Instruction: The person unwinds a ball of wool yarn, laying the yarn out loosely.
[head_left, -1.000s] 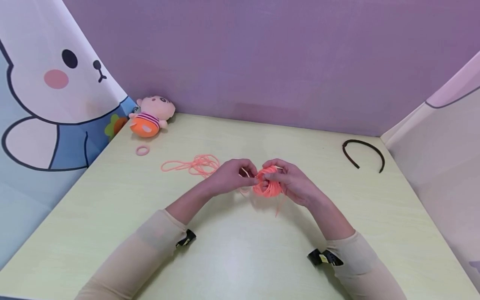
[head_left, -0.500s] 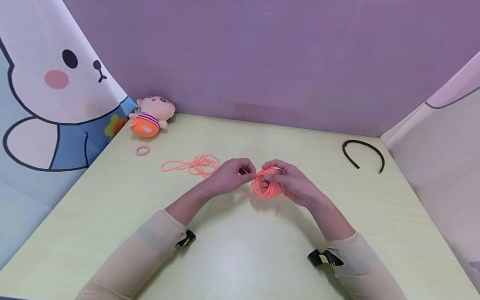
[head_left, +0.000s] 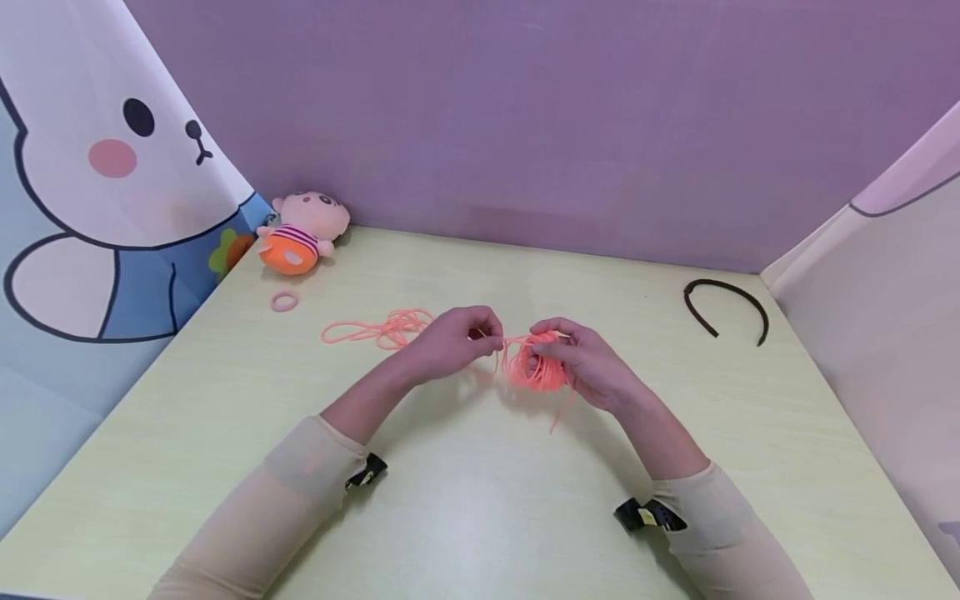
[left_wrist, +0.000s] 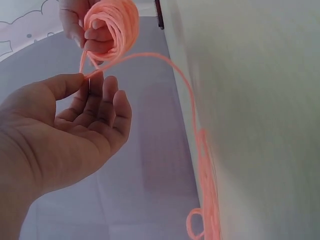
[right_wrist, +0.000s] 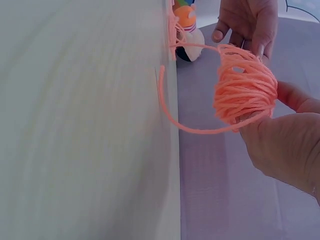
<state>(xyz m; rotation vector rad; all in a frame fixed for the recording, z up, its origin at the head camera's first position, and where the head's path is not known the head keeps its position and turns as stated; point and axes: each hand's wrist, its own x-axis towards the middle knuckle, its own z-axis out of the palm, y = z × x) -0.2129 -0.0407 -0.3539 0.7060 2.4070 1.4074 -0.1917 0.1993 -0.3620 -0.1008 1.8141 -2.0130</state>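
A coil of coral-orange cord (head_left: pixel 542 371) is wound round the fingers of my right hand (head_left: pixel 585 362), and the thumb grips it from the near side. My left hand (head_left: pixel 453 342) pinches a strand between thumb and index finger, just left of the coil; its other fingers curl loosely in the left wrist view. From that pinch the cord (left_wrist: pixel 170 62) arcs over to a loose tangle of the same cord (head_left: pixel 397 327) on the table. A short free tail (right_wrist: pixel 200 131) hangs from the coil in the right wrist view. Both hands are above the table.
A plush doll (head_left: pixel 303 233) in orange shorts and a striped top leans at the back left. In front of it lies a small pink ring (head_left: pixel 284 301). A dark headband (head_left: pixel 726 287) rests at the back right of the pale table (head_left: pixel 465 500). A purple backdrop (head_left: pixel 525 125) stands behind.
My left hand has moved slightly left and away from the coil, drawing the strand and a loop out from it. My right hand stays nearly still, holding the coil.
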